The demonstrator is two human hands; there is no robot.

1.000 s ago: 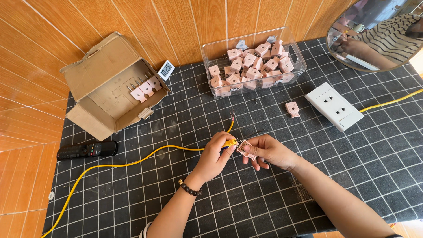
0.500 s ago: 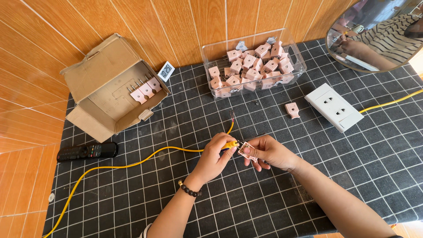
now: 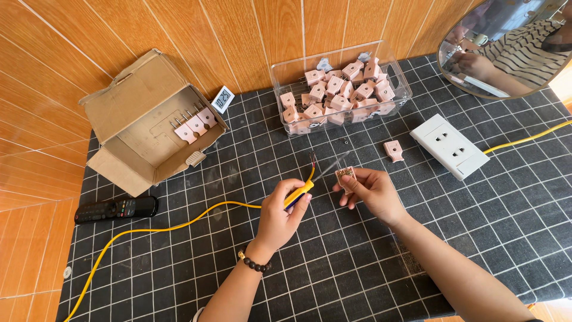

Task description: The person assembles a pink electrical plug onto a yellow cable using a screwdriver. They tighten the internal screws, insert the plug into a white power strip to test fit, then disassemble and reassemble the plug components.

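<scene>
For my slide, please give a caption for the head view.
Left hand holds yellow cable; right hand holds pink plug half.

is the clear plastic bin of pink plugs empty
No, the clear plastic bin is piled with pink plugs.

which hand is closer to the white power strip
Right. The right hand sits just left of the white power strip, holding a pink plug half. The left hand grips the yellow cable farther left.
</scene>
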